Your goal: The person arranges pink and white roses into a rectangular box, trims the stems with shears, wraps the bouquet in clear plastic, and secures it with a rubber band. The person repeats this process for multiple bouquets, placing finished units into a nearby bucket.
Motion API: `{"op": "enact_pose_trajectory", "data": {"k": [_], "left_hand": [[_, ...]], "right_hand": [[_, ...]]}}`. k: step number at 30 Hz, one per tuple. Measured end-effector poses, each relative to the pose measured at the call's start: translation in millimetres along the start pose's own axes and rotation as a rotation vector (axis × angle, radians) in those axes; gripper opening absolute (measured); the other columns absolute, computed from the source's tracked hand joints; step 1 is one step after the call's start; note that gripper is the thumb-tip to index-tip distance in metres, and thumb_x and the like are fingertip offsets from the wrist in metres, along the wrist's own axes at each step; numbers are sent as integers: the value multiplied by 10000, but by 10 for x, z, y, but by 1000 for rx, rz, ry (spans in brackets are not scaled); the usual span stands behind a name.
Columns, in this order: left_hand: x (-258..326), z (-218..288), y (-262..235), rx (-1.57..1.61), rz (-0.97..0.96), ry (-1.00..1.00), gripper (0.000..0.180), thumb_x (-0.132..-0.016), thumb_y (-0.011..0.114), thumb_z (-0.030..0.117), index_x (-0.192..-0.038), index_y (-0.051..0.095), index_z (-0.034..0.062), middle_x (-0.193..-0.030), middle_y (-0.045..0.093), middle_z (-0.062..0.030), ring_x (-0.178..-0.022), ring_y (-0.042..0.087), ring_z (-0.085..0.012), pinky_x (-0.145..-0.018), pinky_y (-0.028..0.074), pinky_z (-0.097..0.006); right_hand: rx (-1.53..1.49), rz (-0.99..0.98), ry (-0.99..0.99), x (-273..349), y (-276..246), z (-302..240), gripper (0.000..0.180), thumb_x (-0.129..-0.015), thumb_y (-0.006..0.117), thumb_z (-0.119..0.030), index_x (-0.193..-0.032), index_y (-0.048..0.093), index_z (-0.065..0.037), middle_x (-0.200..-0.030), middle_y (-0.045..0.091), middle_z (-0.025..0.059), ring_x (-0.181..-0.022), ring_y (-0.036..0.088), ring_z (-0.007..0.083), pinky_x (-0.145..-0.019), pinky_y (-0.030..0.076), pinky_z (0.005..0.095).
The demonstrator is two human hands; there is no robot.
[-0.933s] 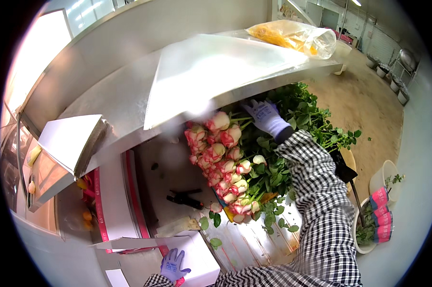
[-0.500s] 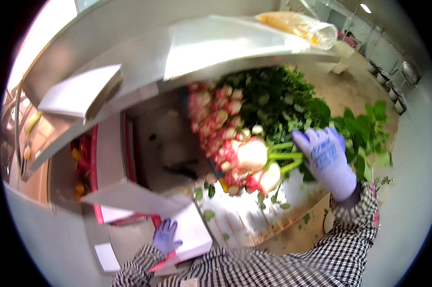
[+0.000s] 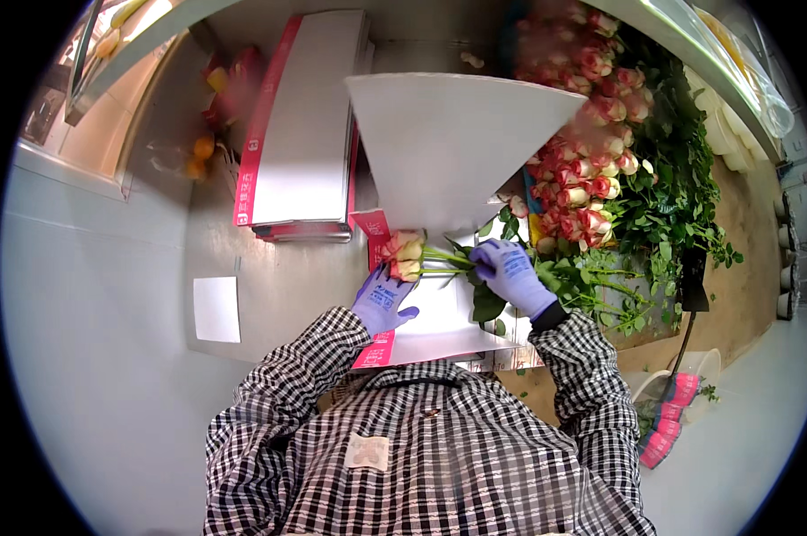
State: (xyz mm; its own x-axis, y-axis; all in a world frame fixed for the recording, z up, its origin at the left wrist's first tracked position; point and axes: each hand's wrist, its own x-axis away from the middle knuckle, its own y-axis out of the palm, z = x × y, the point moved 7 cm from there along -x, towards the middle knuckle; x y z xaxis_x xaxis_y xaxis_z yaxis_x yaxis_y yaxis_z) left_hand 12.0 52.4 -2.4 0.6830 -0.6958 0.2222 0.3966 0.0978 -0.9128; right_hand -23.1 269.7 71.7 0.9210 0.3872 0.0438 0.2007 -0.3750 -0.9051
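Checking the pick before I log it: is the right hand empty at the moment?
No: the right hand grips the green stems of a few roses laid across the white sheet.

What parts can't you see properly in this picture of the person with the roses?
- Head view: the stems of the few pink-and-cream roses are partly covered by the right hand in its purple glove.
- The left hand rests by the blooms; whether it grips anything cannot be told.
- The big white folded card sheet hides the bench behind it and part of the large pile of pink roses.
- The pink cups by the rim are too small and bent to make out.
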Motion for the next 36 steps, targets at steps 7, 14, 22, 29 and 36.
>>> {"op": "enact_pose_trajectory", "data": {"k": [7, 14, 22, 29, 36], "left_hand": [[-43, 150, -115, 6, 34, -14, 788, -874, 576, 559, -1474, 373, 90, -1495, 375, -191, -1379, 337, -398, -1185, 235, -482], [61, 159, -177, 130, 221, -34, 621, -880, 589, 487, -1403, 473, 174, -1351, 517, -127, -1276, 441, -354, -1155, 275, -510], [-91, -128, -369, 424, -155, 25, 320, -865, 574, 207, -1166, 683, 215, -1279, 574, -121, -1252, 469, -300, -1107, 349, -426], [124, 211, -303, 268, -36, 56, 309, -787, 652, 463, -1008, 747, 269, -1324, 442, -202, -1307, 345, -460, -1149, 221, -580], [227, 195, -245, 420, 204, -21, 291, -752, 676, 443, -940, 749, 233, -1271, 474, -214, -1299, 349, -460, -1149, 222, -559]], "right_hand": [[53, -67, 36, -156, -78, -263, 329, -856, 664, -311, -1130, 624, -134, -1022, 633, 64, -1017, 578, 272, -898, 426, 424], [-61, -248, -64, 158, -641, -425, 336, -853, 644, -198, -1187, 634, -157, -1062, 658, 72, -1005, 616, 257, -932, 464, 420], [-382, -817, -74, 470, 931, -208, 256, -879, 578, -198, -1111, 654, -121, -1088, 654, 118, -990, 631, 318, -851, 500, 425], [-246, -624, -221, 365, 519, -495, 241, -858, 621, -279, -1035, 652, -118, -1006, 670, 123, -901, 646, 332, -804, 502, 445], [21, -303, -16, 12, 185, -502, 317, -951, 559, -348, -1199, 595, -154, -1050, 647, 102, -958, 648, 295, -859, 506, 445]]}}
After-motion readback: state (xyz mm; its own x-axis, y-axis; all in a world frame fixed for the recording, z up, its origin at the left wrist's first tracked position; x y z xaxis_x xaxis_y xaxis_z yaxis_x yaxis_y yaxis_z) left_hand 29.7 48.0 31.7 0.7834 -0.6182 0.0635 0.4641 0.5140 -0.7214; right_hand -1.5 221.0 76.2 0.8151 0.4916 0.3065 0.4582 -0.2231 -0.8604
